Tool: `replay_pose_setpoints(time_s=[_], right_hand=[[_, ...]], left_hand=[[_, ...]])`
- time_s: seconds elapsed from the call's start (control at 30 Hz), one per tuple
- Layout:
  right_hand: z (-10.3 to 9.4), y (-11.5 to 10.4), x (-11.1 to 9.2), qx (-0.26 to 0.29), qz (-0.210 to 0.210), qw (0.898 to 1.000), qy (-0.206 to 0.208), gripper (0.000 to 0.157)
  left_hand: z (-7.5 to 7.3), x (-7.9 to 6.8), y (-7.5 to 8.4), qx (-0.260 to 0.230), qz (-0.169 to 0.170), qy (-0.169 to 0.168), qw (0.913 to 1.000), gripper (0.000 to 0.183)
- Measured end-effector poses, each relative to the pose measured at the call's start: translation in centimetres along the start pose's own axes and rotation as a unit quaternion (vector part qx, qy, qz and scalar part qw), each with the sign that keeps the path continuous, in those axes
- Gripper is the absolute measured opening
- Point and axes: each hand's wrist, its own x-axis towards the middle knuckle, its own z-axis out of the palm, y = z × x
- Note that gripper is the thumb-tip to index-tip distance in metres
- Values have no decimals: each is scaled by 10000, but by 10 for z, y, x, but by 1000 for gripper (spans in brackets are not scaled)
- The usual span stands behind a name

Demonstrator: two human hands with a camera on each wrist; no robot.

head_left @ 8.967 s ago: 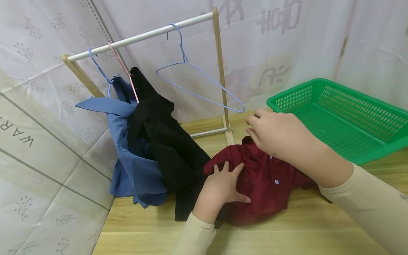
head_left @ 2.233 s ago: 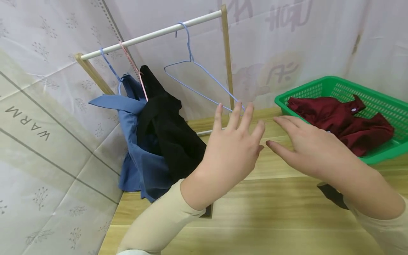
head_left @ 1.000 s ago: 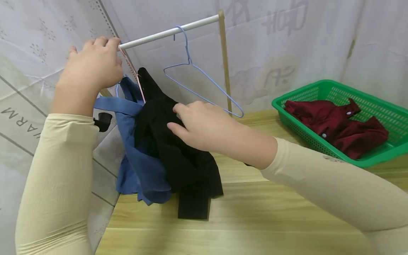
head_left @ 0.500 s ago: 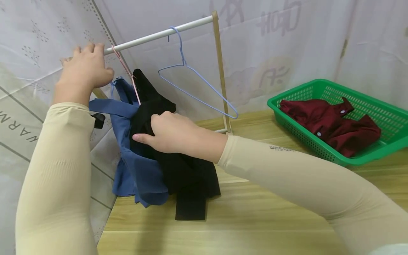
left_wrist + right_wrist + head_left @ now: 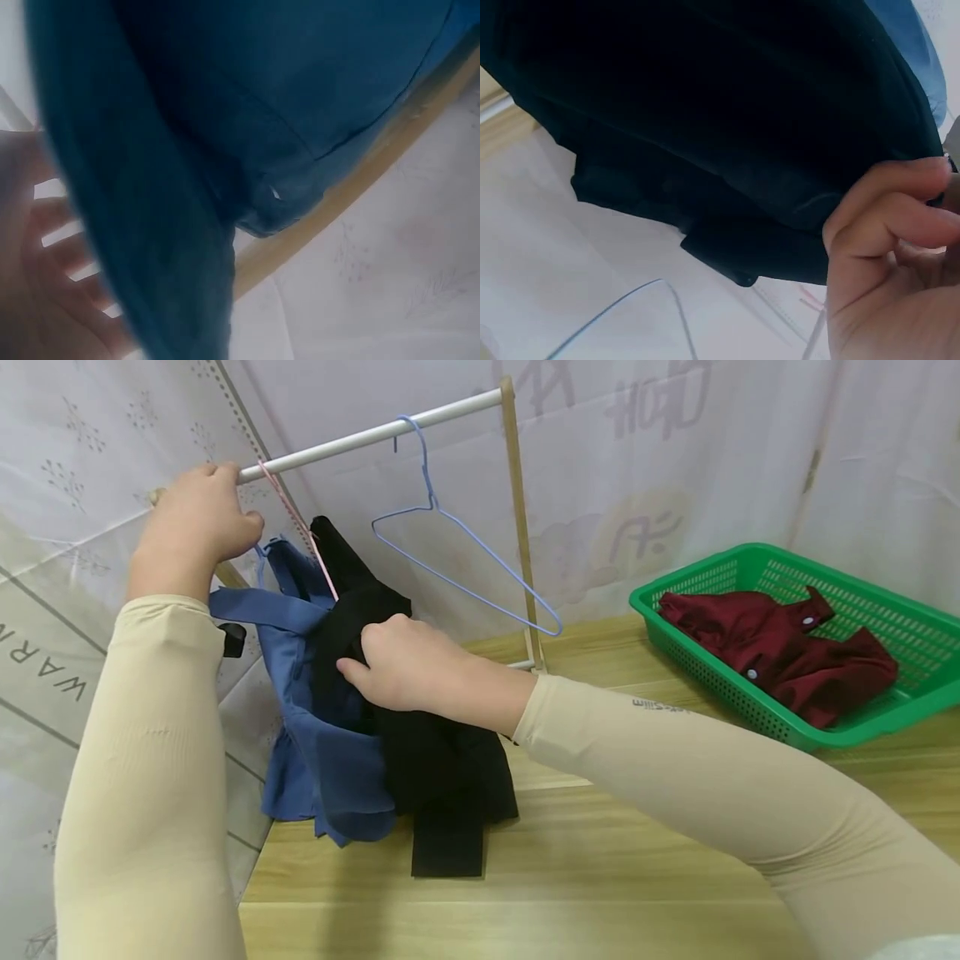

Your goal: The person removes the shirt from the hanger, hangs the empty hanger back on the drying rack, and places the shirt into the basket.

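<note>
In the head view my left hand [image 5: 191,527] lies over the left end of the rack's white rail [image 5: 352,441], above a blue garment [image 5: 341,768] on a blue hanger. In the left wrist view that blue garment [image 5: 172,247] hides my fingertips, so their grip is unclear. My right hand [image 5: 408,662] has its fingers curled at the edge of a black garment [image 5: 442,768] hung from a pink hanger [image 5: 296,514]. The right wrist view shows the fingers [image 5: 874,217] bent against the black cloth [image 5: 705,120].
A bare blue hanger [image 5: 465,597] hangs toward the rail's right end. At right, a green basket [image 5: 765,727] on the wooden table [image 5: 600,877] holds a dark red shirt [image 5: 780,643] with light buttons. Printed curtains [image 5: 720,468] stand behind.
The dark red shirt has gone from the table into the green basket. My left hand has risen to the rail's left end, and my right hand has moved left onto the black garment.
</note>
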Motion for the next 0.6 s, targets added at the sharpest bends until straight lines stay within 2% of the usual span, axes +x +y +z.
replay_pose_setpoints(time_s=[0.13,0.33,0.5,0.6], right_hand=[[-1,7,3,189,68,9998,84,47],[-4,20,10,728,90,9971,209,46],[-5,32,14,1886,-3,9817,274,53],[-6,35,14,2255,-110,9731,457,52]], left_hand=[[-2,3,2,63,52,-31,10000,74],[-2,5,8,64,-129,115,9998,66],[-1,7,14,97,-221,209,9995,63],[0,7,14,132,-280,248,9992,64]])
